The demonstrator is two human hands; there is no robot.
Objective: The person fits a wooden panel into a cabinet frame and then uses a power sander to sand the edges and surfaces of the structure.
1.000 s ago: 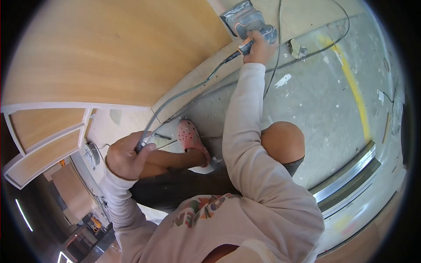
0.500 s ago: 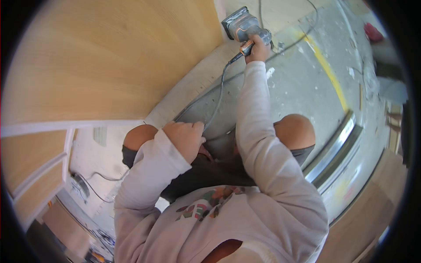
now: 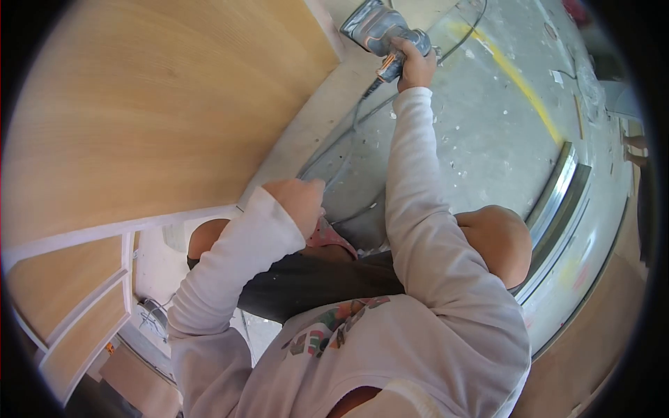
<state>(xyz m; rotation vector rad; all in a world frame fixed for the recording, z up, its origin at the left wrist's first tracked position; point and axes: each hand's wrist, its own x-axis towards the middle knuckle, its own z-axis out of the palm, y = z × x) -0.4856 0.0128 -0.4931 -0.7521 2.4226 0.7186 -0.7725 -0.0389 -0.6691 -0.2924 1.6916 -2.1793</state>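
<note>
My right hand (image 3: 417,68) is stretched far out and grips a grey and orange electric sander (image 3: 376,31), which rests against the white edge of a large wooden panel (image 3: 160,104). The sander's grey power cord (image 3: 352,132) runs back along the floor toward me. My left hand (image 3: 300,200) is closed around that cord, close to my bent knee. I am crouched on the concrete floor in a light long-sleeved shirt and dark shorts.
The wooden panel belongs to a cabinet with white-trimmed compartments (image 3: 77,306) at the lower left. A metal rail (image 3: 557,209) lies on the dusty concrete floor to the right, beside a yellow painted line (image 3: 523,90). A pink clog (image 3: 327,237) shows near my knee.
My right hand has pushed the sander farther up along the panel's edge. My left hand came in from the left with the cord and now sits near my knee. The view has swung.
</note>
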